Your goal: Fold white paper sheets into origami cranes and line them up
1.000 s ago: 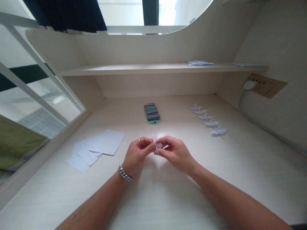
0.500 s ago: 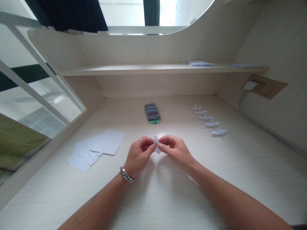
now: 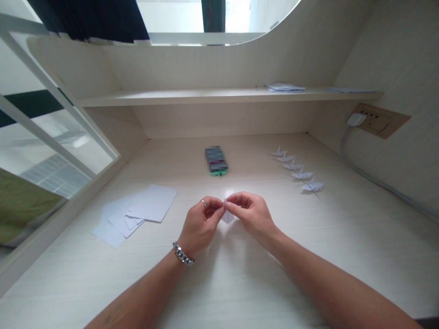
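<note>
A small folded piece of white paper [image 3: 227,217] is held over the middle of the desk, its lower part showing as a pointed shape below my fingertips. My left hand [image 3: 203,225], with a ring and a chain bracelet, pinches it from the left between thumb and fingers. From the right, my right hand [image 3: 252,214] pinches the same paper near its top, thumb tip close to the left thumb. The upper part of the paper is mostly hidden by my fingers. Off to the right stands a slanting row of several folded paper cranes [image 3: 303,176].
Loose white paper sheets [image 3: 152,203] overlap at the left. A blurred dark object with a green edge [image 3: 216,161] lies behind my hands. Papers [image 3: 285,87] rest on the shelf [image 3: 192,98]. A charger [image 3: 356,119] sits in the wall socket [image 3: 382,121], its cable [image 3: 373,180] running down the right side.
My fingers have shifted on the folded paper, gripping closer to its top, and more of its lower part shows. The whole view has moved slightly.
</note>
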`<move>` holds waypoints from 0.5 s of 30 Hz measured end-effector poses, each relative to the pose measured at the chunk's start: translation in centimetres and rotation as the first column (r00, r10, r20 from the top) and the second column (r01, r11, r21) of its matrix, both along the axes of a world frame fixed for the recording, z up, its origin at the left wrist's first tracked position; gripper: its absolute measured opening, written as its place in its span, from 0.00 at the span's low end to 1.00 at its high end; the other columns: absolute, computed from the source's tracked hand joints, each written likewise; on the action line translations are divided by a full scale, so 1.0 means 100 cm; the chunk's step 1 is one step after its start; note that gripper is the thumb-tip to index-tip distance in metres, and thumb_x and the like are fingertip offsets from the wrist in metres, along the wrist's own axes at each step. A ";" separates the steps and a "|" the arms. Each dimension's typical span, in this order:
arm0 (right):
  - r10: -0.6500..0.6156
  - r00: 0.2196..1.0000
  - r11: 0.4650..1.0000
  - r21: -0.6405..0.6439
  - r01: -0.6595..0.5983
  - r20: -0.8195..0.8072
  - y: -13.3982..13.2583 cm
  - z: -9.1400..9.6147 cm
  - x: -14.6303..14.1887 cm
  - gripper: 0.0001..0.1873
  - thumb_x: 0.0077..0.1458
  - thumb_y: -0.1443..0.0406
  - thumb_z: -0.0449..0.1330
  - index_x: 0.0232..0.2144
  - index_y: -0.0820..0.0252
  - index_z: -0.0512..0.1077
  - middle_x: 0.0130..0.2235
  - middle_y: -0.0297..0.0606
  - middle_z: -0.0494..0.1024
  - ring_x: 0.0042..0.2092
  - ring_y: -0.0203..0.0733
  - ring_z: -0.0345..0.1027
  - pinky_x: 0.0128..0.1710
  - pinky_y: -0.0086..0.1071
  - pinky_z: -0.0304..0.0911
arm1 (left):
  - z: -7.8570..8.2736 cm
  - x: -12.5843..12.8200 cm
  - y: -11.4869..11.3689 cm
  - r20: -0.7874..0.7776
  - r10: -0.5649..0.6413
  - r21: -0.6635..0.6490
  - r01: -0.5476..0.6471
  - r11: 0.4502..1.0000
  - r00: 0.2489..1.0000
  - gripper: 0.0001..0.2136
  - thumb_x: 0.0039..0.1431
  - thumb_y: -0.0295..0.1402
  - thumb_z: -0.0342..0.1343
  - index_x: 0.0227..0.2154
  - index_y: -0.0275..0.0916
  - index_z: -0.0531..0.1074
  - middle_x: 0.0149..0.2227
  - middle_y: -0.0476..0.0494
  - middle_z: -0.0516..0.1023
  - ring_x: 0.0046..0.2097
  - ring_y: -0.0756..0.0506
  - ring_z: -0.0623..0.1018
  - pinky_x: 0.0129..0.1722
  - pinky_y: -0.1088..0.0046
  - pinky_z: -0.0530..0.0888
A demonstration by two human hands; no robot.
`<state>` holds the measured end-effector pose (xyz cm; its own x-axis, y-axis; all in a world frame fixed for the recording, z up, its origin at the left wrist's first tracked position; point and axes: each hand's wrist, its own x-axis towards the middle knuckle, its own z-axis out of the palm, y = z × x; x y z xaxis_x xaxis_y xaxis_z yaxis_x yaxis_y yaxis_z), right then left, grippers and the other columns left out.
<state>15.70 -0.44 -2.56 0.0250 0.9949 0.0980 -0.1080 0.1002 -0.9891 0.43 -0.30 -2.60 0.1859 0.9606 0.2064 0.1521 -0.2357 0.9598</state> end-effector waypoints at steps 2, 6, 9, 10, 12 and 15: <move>-0.004 1.000 1.000 -0.012 0.003 -0.028 0.001 -0.001 0.000 0.09 0.43 0.62 0.69 0.28 0.62 0.78 0.31 0.39 0.81 0.33 0.40 0.73 0.36 0.33 0.67 | -0.001 0.000 -0.001 -0.048 -0.030 0.017 0.031 0.999 0.998 0.06 0.57 0.34 0.60 0.32 0.36 0.73 0.31 0.45 0.78 0.33 0.48 0.77 0.34 0.73 0.74; 0.004 0.997 1.000 -0.014 -0.005 -0.082 0.001 0.000 0.001 0.11 0.42 0.62 0.70 0.30 0.61 0.78 0.32 0.39 0.81 0.35 0.41 0.74 0.38 0.34 0.68 | -0.002 0.000 -0.002 -0.080 -0.039 0.057 0.044 0.997 0.996 0.05 0.58 0.34 0.59 0.33 0.37 0.74 0.32 0.45 0.78 0.34 0.48 0.78 0.36 0.73 0.74; 0.016 0.989 1.000 -0.019 -0.019 -0.149 0.000 0.001 0.001 0.14 0.39 0.63 0.72 0.30 0.60 0.76 0.32 0.37 0.81 0.36 0.40 0.75 0.39 0.33 0.69 | -0.002 0.000 0.000 -0.046 0.009 0.084 -0.005 0.996 0.999 0.05 0.57 0.34 0.59 0.33 0.37 0.74 0.32 0.46 0.78 0.34 0.49 0.77 0.35 0.74 0.74; 0.023 0.989 0.999 -0.020 -0.026 -0.148 0.000 0.001 0.001 0.14 0.38 0.63 0.73 0.29 0.60 0.76 0.31 0.37 0.81 0.35 0.40 0.75 0.38 0.33 0.69 | -0.002 -0.001 0.000 -0.034 0.023 0.089 -0.019 0.996 0.999 0.05 0.57 0.34 0.60 0.33 0.37 0.73 0.31 0.46 0.77 0.34 0.49 0.77 0.34 0.75 0.73; 0.030 0.992 0.999 -0.017 -0.032 -0.122 0.000 0.002 0.000 0.12 0.39 0.63 0.72 0.27 0.61 0.76 0.30 0.36 0.80 0.33 0.38 0.74 0.36 0.32 0.68 | -0.002 -0.001 0.000 -0.014 0.035 0.092 -0.034 0.995 0.999 0.05 0.57 0.34 0.60 0.32 0.37 0.73 0.31 0.47 0.77 0.33 0.49 0.77 0.34 0.75 0.73; 0.037 0.994 0.999 -0.017 -0.039 -0.101 0.000 0.002 0.001 0.11 0.40 0.63 0.72 0.28 0.61 0.77 0.30 0.37 0.81 0.32 0.38 0.73 0.35 0.31 0.68 | -0.002 0.000 0.000 0.016 0.028 0.078 -0.029 0.996 0.999 0.06 0.56 0.34 0.61 0.33 0.37 0.73 0.31 0.47 0.77 0.34 0.49 0.77 0.35 0.75 0.74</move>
<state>15.77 -0.43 -2.40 -0.0043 0.9969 0.0785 -0.2103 0.0759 -0.9747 0.39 -0.29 -2.83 0.1547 0.9462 0.2841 0.1455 -0.3063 0.9408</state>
